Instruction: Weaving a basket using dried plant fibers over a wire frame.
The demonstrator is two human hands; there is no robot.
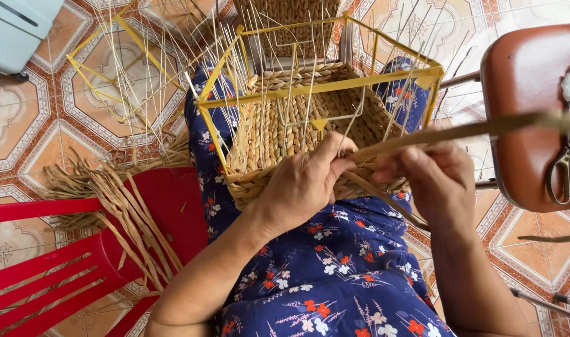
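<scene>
- The left hand point(304, 184) rests on the near rim of a half-woven basket point(297, 125), fingers curled shut and pinching a fibre strand point(460, 130) against the weave; the fingertips themselves are tucked out of sight behind the rim.
- The right hand point(438, 181), just to the right of the left, is loosely closed around the same strand; its palm faces away, so how tight the grip is cannot be told.
- The strand runs up and right from both hands, blurring as it passes out of frame.
- The basket sits on the person's lap, directly beyond the hands, built on a yellow wire frame point(322, 84); its far wall is cut off by the top edge.
- Left of the left forearm, loose dried fibres point(126, 215) lie across a red plastic chair point(60, 262), partly cropped.
- Right of the right hand, what appear to be scissors point(569, 168) lie on a brown seat point(522, 93), half out of view.
- Another yellow frame point(119, 72) stands on the tiled floor point(23, 118) beyond.
</scene>
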